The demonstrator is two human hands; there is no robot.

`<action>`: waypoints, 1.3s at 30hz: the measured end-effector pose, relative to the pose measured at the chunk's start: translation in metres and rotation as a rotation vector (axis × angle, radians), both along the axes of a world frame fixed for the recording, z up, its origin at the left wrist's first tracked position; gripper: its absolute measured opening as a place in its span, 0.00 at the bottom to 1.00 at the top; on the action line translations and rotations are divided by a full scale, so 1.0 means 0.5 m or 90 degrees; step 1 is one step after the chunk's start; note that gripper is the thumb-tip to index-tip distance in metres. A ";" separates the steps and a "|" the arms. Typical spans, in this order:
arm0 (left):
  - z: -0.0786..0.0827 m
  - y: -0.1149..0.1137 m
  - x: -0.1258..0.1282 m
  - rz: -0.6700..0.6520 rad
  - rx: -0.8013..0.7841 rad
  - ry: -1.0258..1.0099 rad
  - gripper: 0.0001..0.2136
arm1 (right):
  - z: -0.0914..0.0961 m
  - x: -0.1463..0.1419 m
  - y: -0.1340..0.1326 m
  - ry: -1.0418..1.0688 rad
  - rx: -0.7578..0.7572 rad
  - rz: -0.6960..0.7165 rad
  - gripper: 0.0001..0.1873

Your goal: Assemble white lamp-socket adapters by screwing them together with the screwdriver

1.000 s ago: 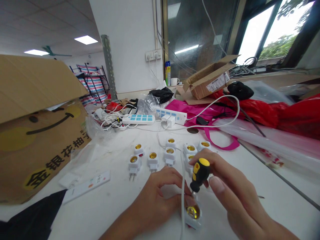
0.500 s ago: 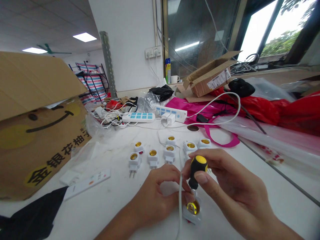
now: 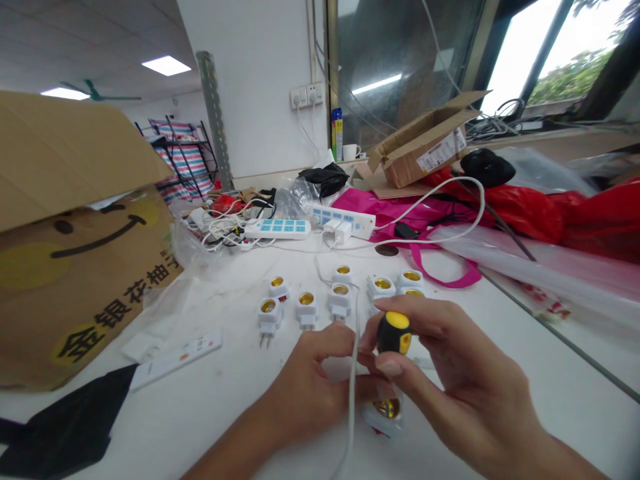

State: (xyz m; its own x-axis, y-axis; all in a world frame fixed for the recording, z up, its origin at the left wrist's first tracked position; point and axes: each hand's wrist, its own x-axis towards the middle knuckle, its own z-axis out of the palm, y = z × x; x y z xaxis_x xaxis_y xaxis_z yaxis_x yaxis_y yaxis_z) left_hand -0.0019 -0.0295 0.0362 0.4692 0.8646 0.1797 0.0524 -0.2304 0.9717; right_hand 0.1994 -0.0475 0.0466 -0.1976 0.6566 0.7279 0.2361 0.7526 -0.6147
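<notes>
Near the front edge of the white table (image 3: 225,413), our two hands meet over a single lamp socket (image 3: 383,415), a white body with a brass-coloured throat that lies on the tabletop just below them. Our right hand (image 3: 450,380) pinches a stubby screwdriver (image 3: 393,331) between thumb and fingers; its black handle with the yellow cap stands nearly upright above the socket, and the shaft is hidden behind the thumb. Our left hand (image 3: 315,383) is curled, its thumb reaching across to the socket's upper edge and its forefinger arched above. We cannot tell whether it truly grips the socket or only steadies it. A thin white cable (image 3: 351,373) runs between the two hands, from the far side of the table down toward us. Just beyond the hands sits a loose cluster of more sockets (image 3: 307,303), all with their brass openings facing up. Farther back lie two white power strips (image 3: 277,229) with blue outlets, among a tangle of cords. A big cardboard box (image 3: 75,267) with a printed smile fills the left side, with a flat white strip (image 3: 175,353) and a black cloth (image 3: 60,427) near it. On the right lie pink and red plastic bags (image 3: 550,220) and a smaller open carton (image 3: 425,143).
</notes>
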 end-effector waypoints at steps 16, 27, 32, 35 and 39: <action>0.001 0.003 0.003 -0.053 0.035 -0.043 0.09 | -0.029 -0.005 0.013 0.067 0.007 -0.029 0.33; 0.000 0.002 -0.009 -0.075 0.105 0.030 0.12 | -0.027 0.003 0.013 0.023 0.025 -0.027 0.32; -0.009 0.009 -0.014 -0.119 0.095 0.080 0.31 | -0.025 0.005 0.017 0.034 0.022 -0.048 0.30; -0.019 0.010 -0.012 -0.119 0.109 0.081 0.29 | -0.020 0.004 0.019 0.036 0.032 -0.057 0.29; -0.026 0.009 -0.011 -0.095 0.109 0.076 0.23 | -0.017 0.003 0.019 0.047 0.032 -0.065 0.30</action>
